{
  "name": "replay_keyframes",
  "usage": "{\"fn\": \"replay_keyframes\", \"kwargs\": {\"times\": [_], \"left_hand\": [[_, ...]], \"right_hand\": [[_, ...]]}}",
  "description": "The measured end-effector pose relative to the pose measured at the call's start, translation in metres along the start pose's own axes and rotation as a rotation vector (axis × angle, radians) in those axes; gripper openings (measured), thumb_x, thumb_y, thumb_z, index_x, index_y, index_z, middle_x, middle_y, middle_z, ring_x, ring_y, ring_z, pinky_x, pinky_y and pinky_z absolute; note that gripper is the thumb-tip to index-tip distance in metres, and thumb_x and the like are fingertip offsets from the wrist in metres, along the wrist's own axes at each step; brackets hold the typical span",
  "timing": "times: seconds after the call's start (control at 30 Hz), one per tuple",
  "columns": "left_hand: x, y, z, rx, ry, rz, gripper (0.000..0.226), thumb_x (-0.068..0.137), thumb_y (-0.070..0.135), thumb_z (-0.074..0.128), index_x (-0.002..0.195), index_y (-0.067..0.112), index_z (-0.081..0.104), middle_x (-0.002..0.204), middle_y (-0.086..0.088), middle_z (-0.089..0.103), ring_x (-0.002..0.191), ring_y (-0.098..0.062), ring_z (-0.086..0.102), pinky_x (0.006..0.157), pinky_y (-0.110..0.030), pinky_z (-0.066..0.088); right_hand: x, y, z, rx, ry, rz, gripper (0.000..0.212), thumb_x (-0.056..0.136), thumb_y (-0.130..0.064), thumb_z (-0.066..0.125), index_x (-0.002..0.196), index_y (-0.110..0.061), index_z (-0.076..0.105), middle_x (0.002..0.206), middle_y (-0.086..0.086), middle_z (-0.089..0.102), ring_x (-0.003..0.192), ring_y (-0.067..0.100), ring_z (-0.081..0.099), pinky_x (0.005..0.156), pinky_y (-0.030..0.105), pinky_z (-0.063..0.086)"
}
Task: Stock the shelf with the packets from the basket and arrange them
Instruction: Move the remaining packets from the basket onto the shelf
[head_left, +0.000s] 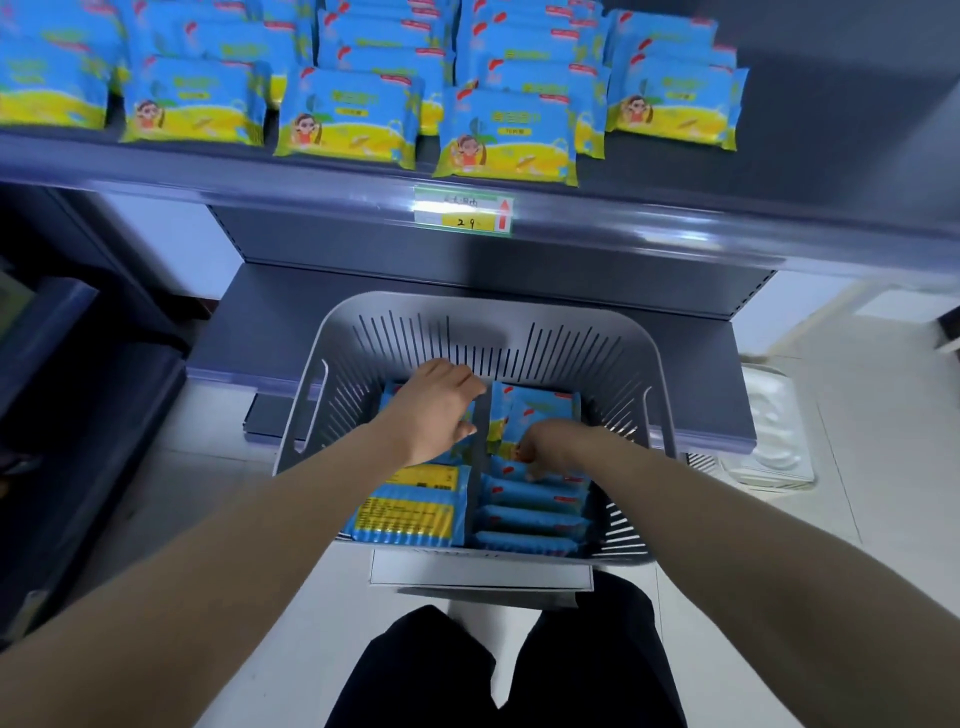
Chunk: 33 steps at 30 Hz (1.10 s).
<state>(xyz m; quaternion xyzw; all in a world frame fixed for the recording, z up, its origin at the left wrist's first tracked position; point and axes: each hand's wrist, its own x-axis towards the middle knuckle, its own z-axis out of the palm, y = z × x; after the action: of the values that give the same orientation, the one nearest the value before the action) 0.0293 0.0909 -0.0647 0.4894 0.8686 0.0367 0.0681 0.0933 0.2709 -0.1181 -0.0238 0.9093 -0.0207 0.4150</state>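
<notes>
2 bare hands reach into the grey slotted plastic basket (467, 312), which holds blue-and-yellow soft plastic packets (410, 514) below the part-stocked dark metal shelf (260, 171). The left hand (436, 410) curls around a rear packet; the right hand (545, 447) digs its fingers among packets standing on edge, grip unclear. Light, squashy and slick by the look, they want pinching across the body, not the crimped ends.

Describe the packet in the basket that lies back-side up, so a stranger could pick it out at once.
Find the grey slatted basket in front of the stocked shelf. In its near-left corner lies the packet. Unlike the blue packets standing on edge to its right, it has its broad side up and shows a yellow panel of print.
</notes>
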Motion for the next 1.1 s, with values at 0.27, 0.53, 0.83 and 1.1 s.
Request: {"fn": "replay_keyframes", "kwargs": {"times": [0.27, 0.53, 0.83, 1.1], "left_hand": [[0.009, -0.001, 0.006, -0.020, -0.010, -0.013, 0.048, 0.088, 0.029, 0.060, 0.131, 0.011, 0.048, 0.125, -0.005, 0.052, 0.119, -0.024, 0.044, 0.107, -0.031, 0.023], [0.054, 0.010, 0.025, 0.005, -0.076, 0.005, 0.042, 0.087, 0.031, 0.062, 0.122, 0.010, 0.052, 0.118, -0.007, 0.056, 0.112, -0.026, 0.050, 0.099, -0.032, 0.031], [0.100, 0.037, 0.063, 0.071, -0.360, 0.049, 0.062, 0.087, 0.038, 0.061, 0.138, 0.012, 0.039, 0.137, -0.008, 0.045, 0.126, -0.027, 0.041, 0.107, -0.037, 0.028], [0.099, 0.037, 0.067, -0.083, -0.466, -0.023, 0.045, 0.078, 0.034, 0.072, 0.114, 0.008, 0.063, 0.114, -0.009, 0.062, 0.104, -0.025, 0.055, 0.087, -0.033, 0.047]], "right_hand": [[-0.020, 0.018, -0.033, 0.106, 0.111, 0.025, 0.024, 0.089, -0.011, 0.052, 0.112, -0.009, 0.056, 0.115, 0.009, 0.059, 0.098, 0.026, 0.058, 0.080, 0.030, 0.048], [-0.097, 0.051, -0.121, 0.200, 0.427, 0.111, 0.044, 0.092, -0.009, 0.046, 0.135, -0.007, 0.037, 0.128, 0.020, 0.053, 0.109, 0.035, 0.054, 0.073, 0.030, 0.040], [-0.122, 0.065, -0.127, 0.294, 0.487, 0.106, 0.050, 0.088, -0.002, 0.045, 0.135, -0.012, 0.031, 0.110, 0.013, 0.052, 0.078, 0.024, 0.047, 0.050, 0.029, 0.032], [-0.118, 0.073, -0.123, 0.323, 0.483, 0.048, 0.047, 0.092, -0.003, 0.039, 0.135, -0.022, 0.034, 0.116, 0.012, 0.053, 0.091, 0.028, 0.052, 0.068, 0.033, 0.039]]}}
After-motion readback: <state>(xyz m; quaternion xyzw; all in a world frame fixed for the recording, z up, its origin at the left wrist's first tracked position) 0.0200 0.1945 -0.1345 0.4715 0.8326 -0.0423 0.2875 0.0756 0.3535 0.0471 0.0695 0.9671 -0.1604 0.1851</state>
